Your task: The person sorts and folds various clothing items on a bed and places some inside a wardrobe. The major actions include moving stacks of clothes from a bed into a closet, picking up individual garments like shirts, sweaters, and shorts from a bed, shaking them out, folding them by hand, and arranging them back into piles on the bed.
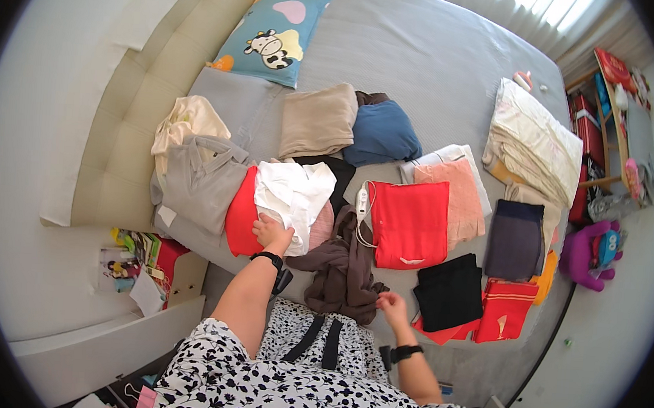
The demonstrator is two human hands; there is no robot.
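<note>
My left hand (272, 233) rests on the lower edge of a crumpled white garment (296, 193), which lies partly over a red cloth (242, 215); whether its fingers grip the fabric is unclear. My right hand (392, 308) is beside the right end of a rumpled dark brown garment (344, 279) at the bed's near edge, its fingers curled close to the fabric. A gray collared shirt (200, 186) lies left of the red cloth. To the right are a folded red textile (411, 224) with a white corded controller (362, 203) and folded black cloth (450, 292).
Beige (318, 121) and blue (382, 133) folded clothes lie farther back on the bed (406, 44), near a cow-print pillow (273, 35). Folded bedding (530, 141) and a dark folded cloth (515, 240) are at the right. An open drawer (113, 337) stands at lower left.
</note>
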